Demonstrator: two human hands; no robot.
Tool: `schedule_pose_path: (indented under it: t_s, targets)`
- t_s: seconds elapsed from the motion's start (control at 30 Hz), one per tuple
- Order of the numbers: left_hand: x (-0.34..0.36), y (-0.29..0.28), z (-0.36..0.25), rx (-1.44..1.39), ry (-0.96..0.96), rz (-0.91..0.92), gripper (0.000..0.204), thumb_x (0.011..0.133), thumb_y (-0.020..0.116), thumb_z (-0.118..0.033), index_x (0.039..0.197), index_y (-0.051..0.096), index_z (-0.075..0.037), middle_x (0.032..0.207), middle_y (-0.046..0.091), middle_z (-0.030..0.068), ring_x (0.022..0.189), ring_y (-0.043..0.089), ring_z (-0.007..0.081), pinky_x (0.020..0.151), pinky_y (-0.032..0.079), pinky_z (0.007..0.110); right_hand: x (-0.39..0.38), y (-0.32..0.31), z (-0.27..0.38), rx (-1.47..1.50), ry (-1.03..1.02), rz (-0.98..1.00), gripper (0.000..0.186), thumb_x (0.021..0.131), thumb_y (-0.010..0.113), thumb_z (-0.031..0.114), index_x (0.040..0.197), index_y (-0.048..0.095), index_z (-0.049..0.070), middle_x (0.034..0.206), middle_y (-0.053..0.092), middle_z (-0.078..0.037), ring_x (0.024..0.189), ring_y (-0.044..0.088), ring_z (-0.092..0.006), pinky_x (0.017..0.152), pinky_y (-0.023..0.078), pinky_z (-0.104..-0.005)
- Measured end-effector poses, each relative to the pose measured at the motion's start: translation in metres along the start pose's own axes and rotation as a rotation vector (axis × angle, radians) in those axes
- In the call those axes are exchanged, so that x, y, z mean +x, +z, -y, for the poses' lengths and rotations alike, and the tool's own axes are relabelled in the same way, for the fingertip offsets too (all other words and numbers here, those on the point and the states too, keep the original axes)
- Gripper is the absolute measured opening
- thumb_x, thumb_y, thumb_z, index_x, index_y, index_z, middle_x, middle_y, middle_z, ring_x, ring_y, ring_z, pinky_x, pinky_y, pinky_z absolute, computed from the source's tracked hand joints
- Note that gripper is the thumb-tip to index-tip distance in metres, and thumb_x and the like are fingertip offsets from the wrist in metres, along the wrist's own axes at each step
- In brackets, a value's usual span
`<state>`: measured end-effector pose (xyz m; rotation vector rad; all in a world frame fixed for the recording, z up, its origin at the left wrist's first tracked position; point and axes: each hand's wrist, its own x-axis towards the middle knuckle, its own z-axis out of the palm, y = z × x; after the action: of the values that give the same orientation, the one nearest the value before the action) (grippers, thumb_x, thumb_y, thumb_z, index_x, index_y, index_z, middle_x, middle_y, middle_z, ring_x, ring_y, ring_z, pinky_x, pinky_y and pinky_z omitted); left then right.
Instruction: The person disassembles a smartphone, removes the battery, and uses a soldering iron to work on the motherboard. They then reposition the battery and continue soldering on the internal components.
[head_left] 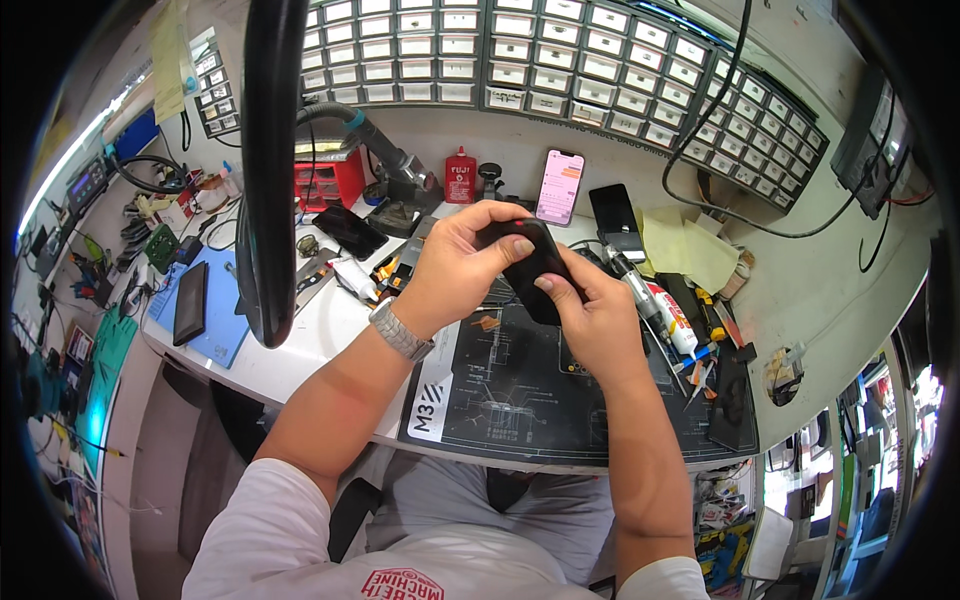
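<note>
A black smartphone is held tilted between my two hands, above a dark printed work mat. My left hand grips its upper left side, thumb on the dark face and fingers curled round the top edge. Along the lower right side my right hand closes on it, thumb pressed near the middle of the face. A small red spot shows near the phone's top edge. The fingers behind the phone are hidden. On my left wrist is a metal watch.
A lit phone stands upright at the back, beside a red bottle. Tubes and tools, including a white and red tube, crowd the right. A black lamp arm crosses the left. Drawer cabinets line the wall.
</note>
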<state>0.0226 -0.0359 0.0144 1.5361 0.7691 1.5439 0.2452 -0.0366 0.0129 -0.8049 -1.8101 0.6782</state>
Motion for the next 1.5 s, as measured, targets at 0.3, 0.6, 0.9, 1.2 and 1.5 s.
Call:
schedule_pose_path:
  t_s: [0.3,0.6,0.9,1.2,1.5]
  targets:
    - [0.004,-0.014,-0.013,0.341,0.182,0.029,0.025,0.106,0.086,-0.005,0.13,0.078,-0.007,0.122,0.079,0.0018,0.113,0.071,0.0121,0.105,0.057,0.031,0.001,-0.011,-0.012,-0.299,-0.125,0.048,0.038,0.106,0.082,0.013,0.144,0.08,0.007,0.111,0.085,-0.021,0.091,0.084,-0.0364,0.085,0.064,-0.0421]
    - [0.005,-0.027,0.0,0.284,0.151,-0.002,0.023,0.103,0.088,-0.004,0.123,0.077,-0.008,0.117,0.077,-0.0002,0.113,0.069,0.0104,0.105,0.056,0.029,0.006,-0.015,-0.004,-0.119,-0.15,-0.065,0.037,0.103,0.085,0.009,0.14,0.081,0.006,0.105,0.086,-0.017,0.091,0.083,-0.028,0.083,0.063,-0.0385]
    - [0.013,-0.028,0.013,-0.181,-0.064,-0.02,0.067,0.103,0.093,-0.033,0.158,0.064,-0.007,0.145,0.073,0.0084,0.135,0.069,0.0172,0.118,0.056,0.039,0.006,-0.022,-0.008,-0.065,-0.039,-0.098,0.029,0.103,0.083,0.004,0.131,0.083,0.001,0.107,0.087,-0.018,0.09,0.084,-0.0287,0.084,0.062,-0.037]
    - [0.001,0.0,0.033,-0.672,-0.268,0.03,0.05,0.123,0.06,-0.039,0.158,0.062,-0.003,0.155,0.071,0.0217,0.145,0.07,0.0359,0.125,0.056,0.054,-0.006,0.018,-0.002,-0.458,-0.486,0.075,0.055,0.095,0.093,0.013,0.147,0.08,0.008,0.156,0.072,-0.021,0.151,0.066,-0.0388,0.123,0.055,-0.0477]
    - [0.002,-0.004,0.033,-0.374,-0.22,-0.05,0.036,0.116,0.074,-0.02,0.144,0.071,0.001,0.135,0.081,0.0158,0.122,0.081,0.0253,0.106,0.067,0.046,0.011,-0.012,-0.024,0.373,0.498,0.31,0.049,0.117,0.074,0.029,0.148,0.07,-0.009,0.116,0.084,-0.015,0.089,0.086,-0.0252,0.08,0.068,-0.0328]
